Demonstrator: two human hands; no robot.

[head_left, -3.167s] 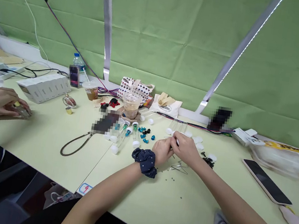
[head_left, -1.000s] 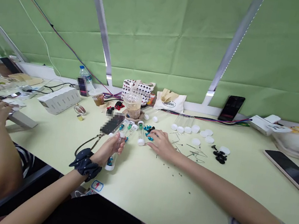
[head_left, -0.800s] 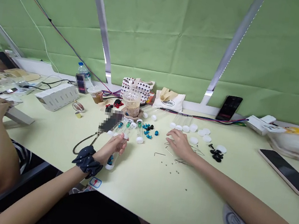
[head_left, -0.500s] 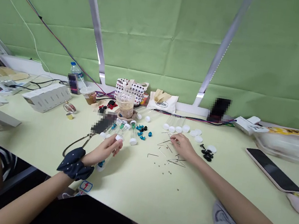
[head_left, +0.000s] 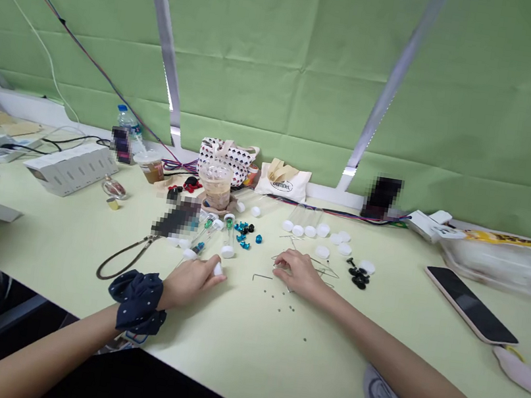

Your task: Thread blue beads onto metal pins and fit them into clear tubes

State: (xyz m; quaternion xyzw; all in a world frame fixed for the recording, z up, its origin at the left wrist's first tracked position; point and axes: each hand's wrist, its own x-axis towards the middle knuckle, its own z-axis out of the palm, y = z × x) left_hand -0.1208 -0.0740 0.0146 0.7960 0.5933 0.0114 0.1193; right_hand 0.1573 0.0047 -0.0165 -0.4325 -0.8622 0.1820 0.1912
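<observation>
The left hand (head_left: 190, 283) had its grip closed on a clear tube (head_left: 218, 269), white cap showing, over the worktop (head_left: 241, 362). At 3 o'clock from it, the right hand (head_left: 297, 273) lay with a wide, empty grip, touching bent wire pins (head_left: 324, 271). At 12 o'clock stood capped tubes (head_left: 228, 236) holding blue and green parts, and a cup (head_left: 215, 185) of milky brown drink.

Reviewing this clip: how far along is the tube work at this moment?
Looks done: clear plastic tubes with white caps, holding green and blue parts. In hand: the left hand grips a capped clear tube; the right hand rests among thin bent metal wires. Left: plain clear tubes, loose white caps, black parts and blue metal parts lie separate.
</observation>
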